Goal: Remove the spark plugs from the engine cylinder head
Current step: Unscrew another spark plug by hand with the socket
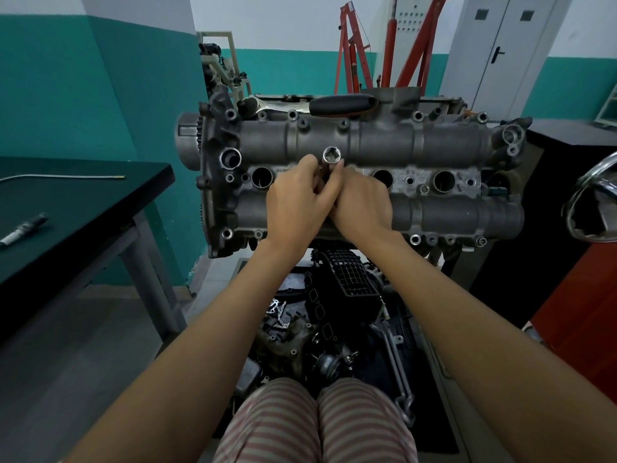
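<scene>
Head view: both hands, left hand (295, 195) and right hand (362, 202), grasp the upright socket (331, 158) over the cylinder head (434, 142).

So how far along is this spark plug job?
Probably about a quarter done: one spark plug already lies on the dark table, and the leftmost well looks open. In hand: the left hand and right hand grip a socket tube standing in the second well. The ratchet rests behind. Whether the two right wells still hold plugs cannot be told.
</scene>
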`<state>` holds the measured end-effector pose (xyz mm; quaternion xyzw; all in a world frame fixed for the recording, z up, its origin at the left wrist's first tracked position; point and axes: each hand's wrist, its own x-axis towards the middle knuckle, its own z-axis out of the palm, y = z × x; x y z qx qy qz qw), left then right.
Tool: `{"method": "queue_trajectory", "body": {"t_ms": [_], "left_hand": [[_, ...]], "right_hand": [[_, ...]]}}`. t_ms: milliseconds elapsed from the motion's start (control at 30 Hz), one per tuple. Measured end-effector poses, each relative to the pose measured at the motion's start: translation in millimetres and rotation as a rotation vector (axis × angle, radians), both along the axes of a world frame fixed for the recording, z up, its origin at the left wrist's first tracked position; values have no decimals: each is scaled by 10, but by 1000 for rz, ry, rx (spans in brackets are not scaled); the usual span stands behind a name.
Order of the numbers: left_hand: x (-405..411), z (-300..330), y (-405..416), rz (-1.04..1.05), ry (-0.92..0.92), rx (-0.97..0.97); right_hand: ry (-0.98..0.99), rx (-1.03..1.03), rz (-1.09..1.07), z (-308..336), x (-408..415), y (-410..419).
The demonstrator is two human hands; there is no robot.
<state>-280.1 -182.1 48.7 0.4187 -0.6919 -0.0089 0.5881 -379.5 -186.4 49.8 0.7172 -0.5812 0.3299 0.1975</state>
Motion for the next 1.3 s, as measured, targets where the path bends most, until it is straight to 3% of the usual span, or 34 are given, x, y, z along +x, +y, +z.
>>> {"method": "queue_trajectory", "body": {"t_ms": [1300], "left_hand": [[12, -12, 10, -25, 25, 10]], "right_hand": [[-3, 29, 11, -5, -1, -17]]}}
